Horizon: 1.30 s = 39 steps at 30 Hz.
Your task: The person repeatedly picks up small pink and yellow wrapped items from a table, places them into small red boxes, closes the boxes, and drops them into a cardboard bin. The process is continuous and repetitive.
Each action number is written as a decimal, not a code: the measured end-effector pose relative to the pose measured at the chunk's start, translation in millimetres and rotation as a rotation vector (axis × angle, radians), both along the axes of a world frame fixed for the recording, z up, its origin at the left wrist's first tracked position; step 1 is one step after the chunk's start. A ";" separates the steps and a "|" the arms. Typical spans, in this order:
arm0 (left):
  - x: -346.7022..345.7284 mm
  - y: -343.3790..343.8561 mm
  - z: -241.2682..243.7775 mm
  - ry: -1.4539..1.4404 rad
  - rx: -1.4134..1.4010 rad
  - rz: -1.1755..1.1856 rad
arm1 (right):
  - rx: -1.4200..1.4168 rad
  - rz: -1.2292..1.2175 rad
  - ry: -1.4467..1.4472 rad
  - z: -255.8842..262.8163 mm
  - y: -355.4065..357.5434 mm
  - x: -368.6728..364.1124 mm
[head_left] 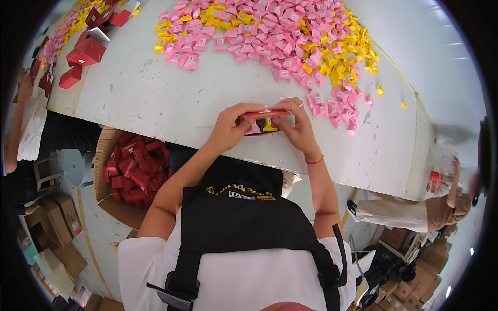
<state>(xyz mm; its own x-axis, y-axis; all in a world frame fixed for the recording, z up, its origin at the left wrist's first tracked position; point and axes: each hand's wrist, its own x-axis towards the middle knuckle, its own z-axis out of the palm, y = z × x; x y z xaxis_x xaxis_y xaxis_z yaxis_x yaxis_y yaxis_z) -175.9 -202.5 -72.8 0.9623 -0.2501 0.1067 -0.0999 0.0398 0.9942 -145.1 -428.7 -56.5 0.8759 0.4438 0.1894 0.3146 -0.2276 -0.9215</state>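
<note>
Both my hands hold a small red box (266, 114) above the near part of the white table (163, 97). My left hand (232, 125) grips its left end, the thumb at the opening. At the right end is my right hand (296, 125), its thumb also at the opening. Inside the box a pink packet (253, 128) lies on the left and a yellow packet (269, 124) on the right. Beyond my hands spreads a large heap of pink wrapped packets (282, 74) mixed with yellow wrapped packets (337, 74).
Below the table edge at left, a cardboard carton (102, 163) holds many red boxes (138, 175). More red boxes (86, 52) lie on the table at upper left. One person (27, 116) stands at far left, another person (443, 208) at far right.
</note>
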 end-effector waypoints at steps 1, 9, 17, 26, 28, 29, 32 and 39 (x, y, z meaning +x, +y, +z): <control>3.1 1.4 -2.1 -0.041 -0.116 -0.049 | -0.024 0.013 -0.171 -1.1 2.1 0.0; 4.0 6.0 -7.5 -0.108 -0.073 -0.085 | 0.199 0.176 0.193 7.4 1.0 -15.9; 0.7 34.9 9.2 -0.171 0.052 -0.263 | -0.063 -0.013 -0.201 4.8 8.6 -22.8; -9.8 22.9 -1.5 -0.475 0.201 -0.097 | -0.083 -0.005 -0.302 -3.6 5.4 -24.5; -13.3 19.5 -1.8 -0.558 0.258 -0.040 | -0.092 0.006 -0.301 -4.8 2.5 -25.2; -14.4 19.6 -1.8 -0.582 0.291 -0.028 | -0.094 0.016 -0.303 -4.1 -0.4 -26.0; -20.3 16.4 -15.0 -0.671 0.368 0.042 | -0.163 0.055 -0.320 2.6 -2.0 -27.1; -25.9 37.2 -2.7 -0.803 0.532 -0.221 | -0.206 0.139 -0.327 16.9 -8.3 -49.2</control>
